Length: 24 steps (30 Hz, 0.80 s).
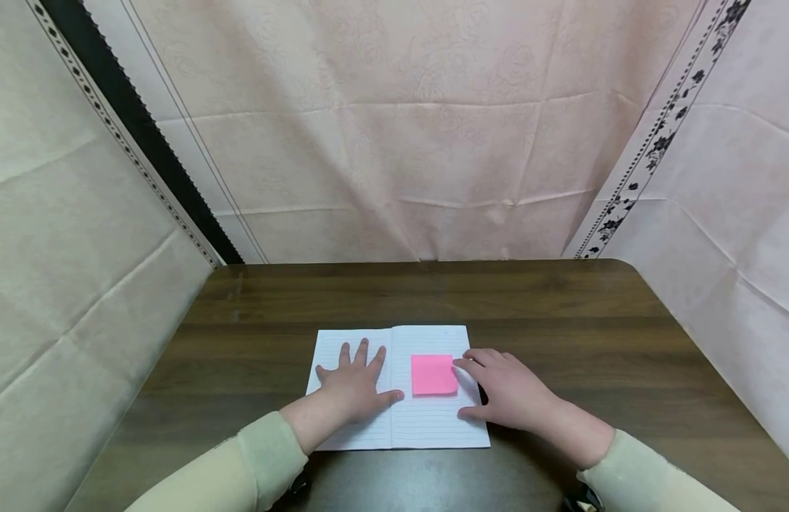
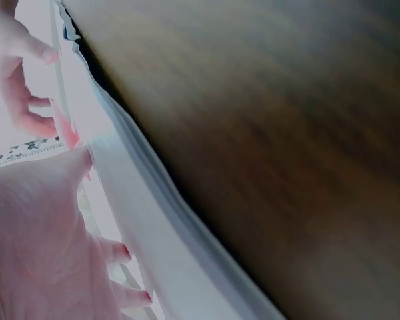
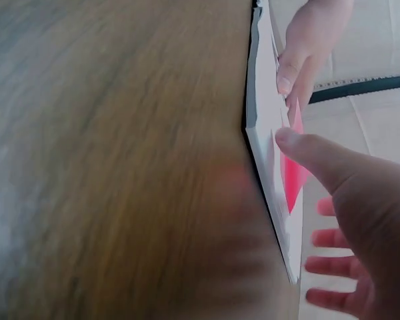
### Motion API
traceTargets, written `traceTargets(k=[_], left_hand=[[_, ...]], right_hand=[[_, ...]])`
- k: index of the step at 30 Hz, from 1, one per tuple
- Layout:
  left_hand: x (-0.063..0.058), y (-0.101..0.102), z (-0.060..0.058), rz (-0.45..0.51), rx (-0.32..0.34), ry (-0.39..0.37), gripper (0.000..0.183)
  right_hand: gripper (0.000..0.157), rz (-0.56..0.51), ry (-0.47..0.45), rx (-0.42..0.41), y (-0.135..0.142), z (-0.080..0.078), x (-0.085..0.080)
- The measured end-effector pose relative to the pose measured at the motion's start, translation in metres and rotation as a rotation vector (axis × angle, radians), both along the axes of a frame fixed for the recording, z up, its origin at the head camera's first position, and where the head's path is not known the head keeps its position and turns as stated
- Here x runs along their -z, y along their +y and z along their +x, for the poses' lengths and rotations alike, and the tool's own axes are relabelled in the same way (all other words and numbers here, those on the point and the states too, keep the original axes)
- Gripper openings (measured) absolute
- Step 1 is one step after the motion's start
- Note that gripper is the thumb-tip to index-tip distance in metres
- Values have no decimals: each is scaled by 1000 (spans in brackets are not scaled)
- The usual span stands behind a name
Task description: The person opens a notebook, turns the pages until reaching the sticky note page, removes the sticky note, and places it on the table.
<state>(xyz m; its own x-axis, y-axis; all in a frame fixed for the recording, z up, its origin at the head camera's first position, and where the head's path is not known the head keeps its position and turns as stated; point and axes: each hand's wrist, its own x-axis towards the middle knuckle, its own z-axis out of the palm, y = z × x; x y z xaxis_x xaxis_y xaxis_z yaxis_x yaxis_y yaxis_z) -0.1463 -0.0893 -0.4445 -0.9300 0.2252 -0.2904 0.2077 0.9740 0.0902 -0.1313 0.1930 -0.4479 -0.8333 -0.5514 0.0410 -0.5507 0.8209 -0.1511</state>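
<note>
An open notebook point(image 1: 400, 434) with lined pages lies on the table. On its right page is a square pink sticky note point(image 1: 434, 375), also seen edge-on as a pink sheet point(image 3: 294, 180) in the right wrist view. My left hand point(image 1: 354, 391) rests on the left page, fingers spread and thumb reaching across the centre fold. At the right side of the notebook is my right hand point(image 1: 512, 391), its thumb apart from the fingers. One fingertip is at the note's right edge; whether it touches cannot be told. Nothing is pinched between thumb and fingers.
The dark brown wooden table point(image 1: 292, 299) has rounded far corners. Pale patterned cloth point(image 1: 400, 142) hangs behind it, with more cloth at both sides. Something dark point(image 1: 583, 498) shows at the right sleeve's cuff.
</note>
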Motion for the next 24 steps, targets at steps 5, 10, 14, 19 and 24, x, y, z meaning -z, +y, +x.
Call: traceTargets(k=[5,10,14,19,24], left_hand=[[1,2,-1,-2,-1,-4,93],[1,3,-1,-4,0,-11,93],[0,3,-1,-4,0,-12,93],[0,3,-1,-8,-5,-9,93],[1,3,-2,-13,-14,-14,93]], right_hand=[[61,48,130,-85,-12,-3,-2],[53,113,182,-142,-23,-5,-1],[50,139,205,-167,-30,-6,-1],[49,161,250,-201,-35,-8,-3],[39,162,278,-226,-39,-9,-6]])
